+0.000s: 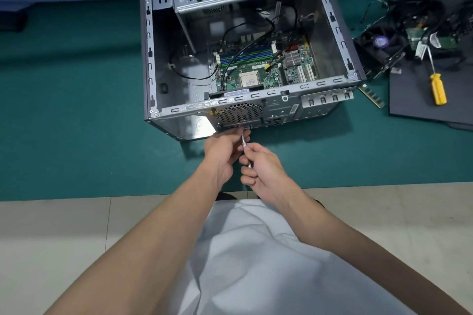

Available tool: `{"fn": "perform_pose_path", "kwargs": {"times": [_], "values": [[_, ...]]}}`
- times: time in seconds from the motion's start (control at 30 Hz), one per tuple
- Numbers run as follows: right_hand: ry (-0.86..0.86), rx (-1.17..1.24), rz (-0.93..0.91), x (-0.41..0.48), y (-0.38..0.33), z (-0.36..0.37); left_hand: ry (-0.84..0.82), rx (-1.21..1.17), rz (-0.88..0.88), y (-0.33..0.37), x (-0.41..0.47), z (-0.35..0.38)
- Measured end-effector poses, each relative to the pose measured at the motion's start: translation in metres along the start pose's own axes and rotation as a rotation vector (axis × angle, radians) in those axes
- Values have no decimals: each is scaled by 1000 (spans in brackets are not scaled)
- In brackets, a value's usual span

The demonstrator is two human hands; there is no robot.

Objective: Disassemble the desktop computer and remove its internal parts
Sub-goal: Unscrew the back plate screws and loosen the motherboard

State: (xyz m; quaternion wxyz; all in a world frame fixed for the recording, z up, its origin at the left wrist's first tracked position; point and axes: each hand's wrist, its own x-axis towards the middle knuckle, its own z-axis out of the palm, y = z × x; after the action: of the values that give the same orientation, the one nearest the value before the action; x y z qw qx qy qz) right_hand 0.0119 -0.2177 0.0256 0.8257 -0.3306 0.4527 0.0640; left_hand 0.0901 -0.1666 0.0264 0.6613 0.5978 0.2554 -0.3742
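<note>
Closest to the camera is a white garment (256,258) over the person's lap, and from it two bare forearms reach forward to the back of the open computer case (245,41), which lies on its side on the green mat (76,110). Going from left to right, the left hand (225,153) comes first: its fingers (239,132) are curled narrow and press at the lower edge of the rear panel, just under the round fan grille (239,111), probably to steady the tool tip there; whether they pinch a screw I cannot tell. Between the two hands runs a thin metal screwdriver (245,147), its tip hidden behind the left fingertips and its handle end closed inside the right hand (263,171), whose fingers wrap tightly around it, a grip good for turning. I think the person works on a fastener of the rear panel, so that the motherboard (258,69), far beyond the fingers on the floor of the case and with black cables over it, can come out later. Well apart to the right of the right hand lie parts already taken out: a black fan unit (381,46) among tangled cables (422,15), a memory stick (372,96) beside the case corner, and a yellow screwdriver (437,87) resting unused on a dark panel (419,100).
</note>
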Motion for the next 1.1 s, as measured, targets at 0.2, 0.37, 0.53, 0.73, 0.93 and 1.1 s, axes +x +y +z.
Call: {"fn": "perform_pose_path", "kwargs": {"times": [0.2,0.37,0.53,0.73,0.93,1.1], "values": [[-39,47,-5,3,1,-2,6,-11,-7,-1,1,0],[-57,89,-11,5,2,-1,6,-39,-19,-1,1,-1],[-89,128,-13,6,1,-3,-13,-13,-19,-1,-1,-1],[-103,106,-21,7,5,-4,-6,-45,-22,-2,-2,-2],[-103,158,-20,9,6,-3,14,-36,-18,0,-3,0],[-190,329,46,11,6,-4,31,50,-16,1,-1,0]]}}
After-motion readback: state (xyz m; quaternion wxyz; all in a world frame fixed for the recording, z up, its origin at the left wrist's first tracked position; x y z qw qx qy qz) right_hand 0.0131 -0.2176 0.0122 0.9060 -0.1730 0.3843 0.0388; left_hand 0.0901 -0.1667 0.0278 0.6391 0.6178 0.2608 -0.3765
